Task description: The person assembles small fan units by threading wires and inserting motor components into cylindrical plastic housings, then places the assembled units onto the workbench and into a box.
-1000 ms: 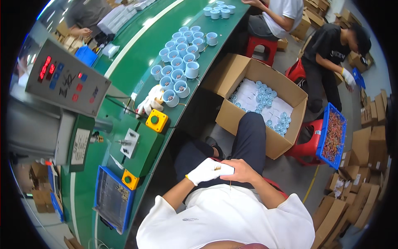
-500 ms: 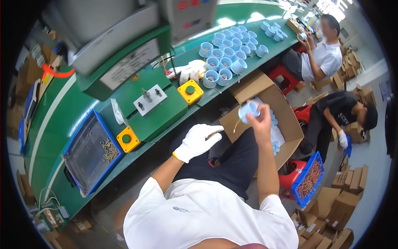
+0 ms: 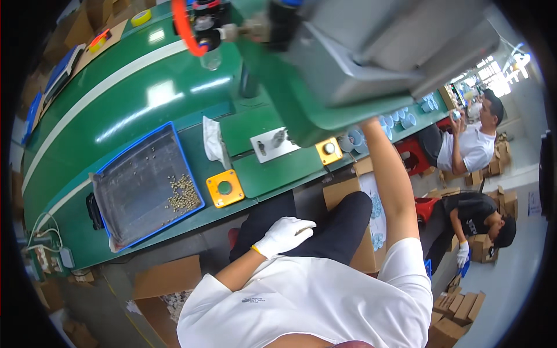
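Note:
My left hand [image 3: 285,236], in a white knitted glove, rests above my lap with its fingers drawn together against the thumb; whatever they may hold does not show. My bare right forearm [image 3: 394,185] reaches up and forward to the bench, and the machine head [image 3: 348,75] hides that hand and its fingers. Close to the right wrist stand light blue cups [image 3: 355,139] on the green bench [image 3: 145,104], partly covered by the machine. Below the machine head is a metal fixture plate [image 3: 274,145] with upright pins.
A blue-rimmed tray [image 3: 136,191] holds small brass-coloured pieces. Yellow button boxes [image 3: 225,188] flank the fixture, with a white cloth [image 3: 214,141] nearby. An open carton [image 3: 366,243] stands right of my knees, another carton [image 3: 165,278] at lower left. Two people sit at right.
My right hand has carried a light blue cup forward to the bench and gone behind the machine head. The left hand has drawn nearer my body. The view has swung leftward.

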Demonstrator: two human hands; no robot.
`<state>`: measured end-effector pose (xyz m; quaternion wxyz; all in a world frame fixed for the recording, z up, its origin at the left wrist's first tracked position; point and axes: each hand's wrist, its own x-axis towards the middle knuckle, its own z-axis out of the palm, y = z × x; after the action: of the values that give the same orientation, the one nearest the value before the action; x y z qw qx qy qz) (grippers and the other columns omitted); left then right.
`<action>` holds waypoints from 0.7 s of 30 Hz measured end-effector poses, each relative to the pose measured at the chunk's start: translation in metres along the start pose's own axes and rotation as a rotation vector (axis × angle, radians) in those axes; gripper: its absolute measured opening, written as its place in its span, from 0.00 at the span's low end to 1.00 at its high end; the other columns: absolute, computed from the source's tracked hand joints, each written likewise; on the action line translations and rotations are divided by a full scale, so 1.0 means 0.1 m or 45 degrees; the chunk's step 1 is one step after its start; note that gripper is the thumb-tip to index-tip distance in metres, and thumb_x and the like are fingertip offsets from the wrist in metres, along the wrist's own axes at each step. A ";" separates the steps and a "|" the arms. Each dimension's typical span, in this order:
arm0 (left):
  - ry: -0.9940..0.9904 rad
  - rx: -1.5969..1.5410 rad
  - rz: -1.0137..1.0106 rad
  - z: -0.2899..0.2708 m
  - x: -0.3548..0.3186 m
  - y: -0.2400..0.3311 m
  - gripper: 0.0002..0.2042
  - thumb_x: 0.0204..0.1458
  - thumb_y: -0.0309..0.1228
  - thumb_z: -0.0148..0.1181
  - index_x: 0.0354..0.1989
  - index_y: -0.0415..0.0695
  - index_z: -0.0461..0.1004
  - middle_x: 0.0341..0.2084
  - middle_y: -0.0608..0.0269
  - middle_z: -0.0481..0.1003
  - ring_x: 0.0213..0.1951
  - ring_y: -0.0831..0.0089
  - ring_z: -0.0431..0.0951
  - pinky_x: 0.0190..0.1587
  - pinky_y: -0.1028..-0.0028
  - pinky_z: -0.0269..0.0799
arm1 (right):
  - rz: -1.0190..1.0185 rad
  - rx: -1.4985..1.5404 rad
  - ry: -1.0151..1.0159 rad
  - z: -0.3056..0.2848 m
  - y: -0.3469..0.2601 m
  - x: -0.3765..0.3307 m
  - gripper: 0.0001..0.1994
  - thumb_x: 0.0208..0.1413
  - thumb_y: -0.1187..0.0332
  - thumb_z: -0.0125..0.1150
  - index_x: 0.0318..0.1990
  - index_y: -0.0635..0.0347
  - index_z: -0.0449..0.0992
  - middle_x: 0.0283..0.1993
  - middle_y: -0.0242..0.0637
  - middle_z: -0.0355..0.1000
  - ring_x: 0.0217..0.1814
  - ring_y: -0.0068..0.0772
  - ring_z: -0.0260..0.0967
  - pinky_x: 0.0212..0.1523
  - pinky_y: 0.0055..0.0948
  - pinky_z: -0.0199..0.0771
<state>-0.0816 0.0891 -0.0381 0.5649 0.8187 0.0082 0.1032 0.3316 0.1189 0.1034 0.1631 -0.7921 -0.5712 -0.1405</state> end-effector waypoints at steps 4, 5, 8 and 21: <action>0.099 0.031 -0.080 -0.20 -0.09 -0.16 0.13 0.62 0.38 0.63 0.49 0.47 0.85 0.39 0.54 0.85 0.42 0.51 0.85 0.49 0.58 0.80 | -0.242 0.063 -0.120 -0.50 -0.24 -0.31 0.21 0.60 0.67 0.65 0.59 0.64 0.76 0.62 0.55 0.74 0.64 0.60 0.70 0.67 0.48 0.69; 0.128 0.044 -0.127 -0.22 -0.05 -0.20 0.13 0.62 0.39 0.63 0.49 0.47 0.85 0.39 0.53 0.85 0.42 0.51 0.85 0.49 0.58 0.80 | -0.292 0.064 -0.134 -0.55 -0.32 -0.34 0.21 0.60 0.67 0.64 0.59 0.65 0.76 0.62 0.55 0.74 0.65 0.61 0.70 0.67 0.48 0.69; 0.109 0.049 -0.303 -0.24 -0.03 -0.25 0.13 0.62 0.39 0.64 0.50 0.47 0.85 0.39 0.54 0.85 0.41 0.53 0.85 0.46 0.59 0.80 | -0.099 0.129 -0.281 -0.65 -0.55 -0.24 0.21 0.61 0.67 0.61 0.60 0.65 0.76 0.63 0.53 0.74 0.66 0.60 0.69 0.69 0.46 0.67; -0.309 -0.712 -0.540 0.56 0.23 0.04 0.22 0.66 0.35 0.64 0.66 0.38 0.76 0.49 0.60 0.82 0.50 0.71 0.82 0.56 0.73 0.76 | 0.798 2.737 1.006 -0.85 -0.87 -3.33 0.32 0.69 0.44 0.54 0.73 0.51 0.66 0.70 0.48 0.71 0.73 0.49 0.69 0.74 0.55 0.68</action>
<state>-0.0499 0.0393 -0.0496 0.7723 0.6192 0.0822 -0.1158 0.1435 -0.1770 0.0524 0.9366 -0.2561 -0.0877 0.2224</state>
